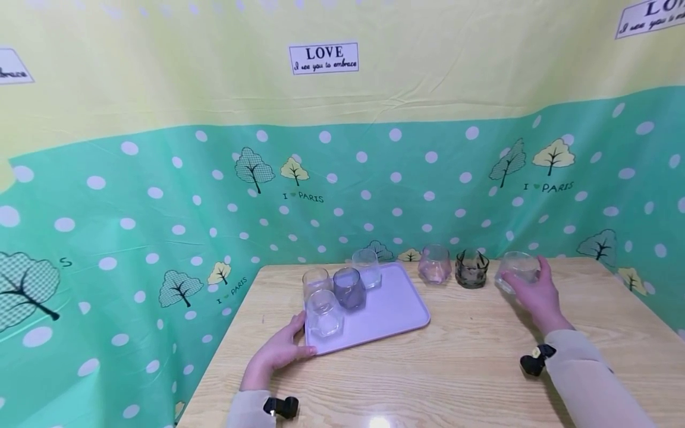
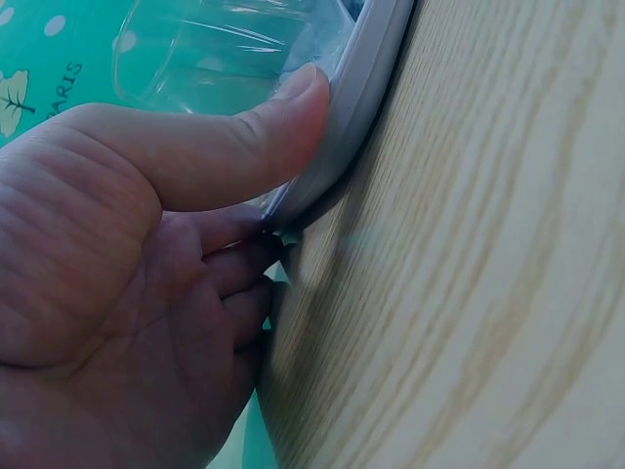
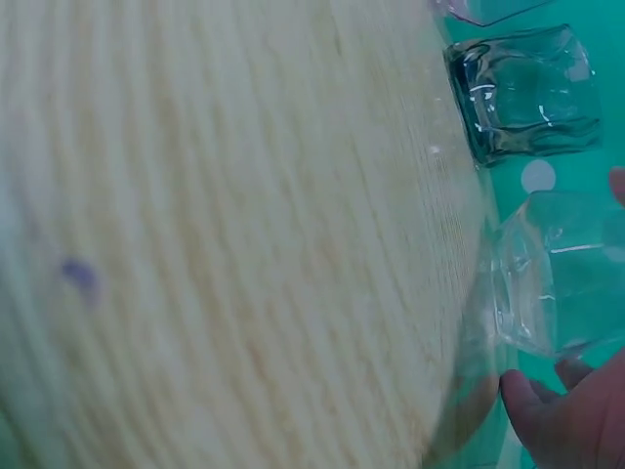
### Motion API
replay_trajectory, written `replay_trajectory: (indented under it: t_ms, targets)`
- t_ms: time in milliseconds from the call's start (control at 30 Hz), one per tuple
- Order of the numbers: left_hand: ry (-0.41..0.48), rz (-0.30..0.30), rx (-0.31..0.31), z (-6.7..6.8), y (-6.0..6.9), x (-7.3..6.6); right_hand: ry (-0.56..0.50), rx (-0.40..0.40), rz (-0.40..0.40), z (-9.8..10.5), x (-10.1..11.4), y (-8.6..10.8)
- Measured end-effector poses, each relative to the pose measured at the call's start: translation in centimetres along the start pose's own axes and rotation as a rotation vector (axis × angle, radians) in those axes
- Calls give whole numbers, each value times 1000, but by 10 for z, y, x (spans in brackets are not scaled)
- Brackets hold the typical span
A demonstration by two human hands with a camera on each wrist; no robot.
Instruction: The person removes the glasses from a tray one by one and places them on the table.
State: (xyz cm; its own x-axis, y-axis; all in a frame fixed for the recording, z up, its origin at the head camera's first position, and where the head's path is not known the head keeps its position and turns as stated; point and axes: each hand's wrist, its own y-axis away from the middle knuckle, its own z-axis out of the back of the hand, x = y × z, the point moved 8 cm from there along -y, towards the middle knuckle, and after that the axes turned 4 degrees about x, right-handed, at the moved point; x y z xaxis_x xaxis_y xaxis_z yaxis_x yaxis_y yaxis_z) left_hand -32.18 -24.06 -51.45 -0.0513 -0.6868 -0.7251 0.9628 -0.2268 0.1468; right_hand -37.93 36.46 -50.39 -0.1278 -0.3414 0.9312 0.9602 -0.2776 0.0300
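Note:
My left hand [image 1: 279, 351] grips the near left corner of a lilac tray [image 1: 385, 309]. Its thumb [image 2: 283, 107] lies on the tray's rim in the left wrist view, with the fingers curled at the edge below. Several glasses stand upright at the tray's left: a clear glass [image 1: 325, 315] nearest the hand, a smoky grey glass [image 1: 349, 290], an amber-tinted glass [image 1: 317, 279] and another clear glass [image 1: 369, 270] at the back. At the table's far right, my right hand [image 1: 540, 297] holds a clear faceted glass [image 1: 518, 267], thumb and fingers on opposite sides.
Between the tray and the right hand stand a pinkish glass [image 1: 434, 266] and a dark grey glass [image 1: 471, 270], near the back edge of the wooden table [image 1: 428, 374]. A green and yellow patterned curtain [image 1: 374, 178] hangs right behind the table.

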Motion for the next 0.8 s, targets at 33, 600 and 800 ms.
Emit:
replay_trajectory:
  t_ms: [33,600,800]
  targets:
    - [-1,2,1,0,0,0,-5,7,-4,0,0,1]
    - [-15,-19,5,-1,0,-1,-94,-204,-25,-9,4,31]
    - [-16,-20,1,-1,1,0,-222,-337,12,-30,19,57]
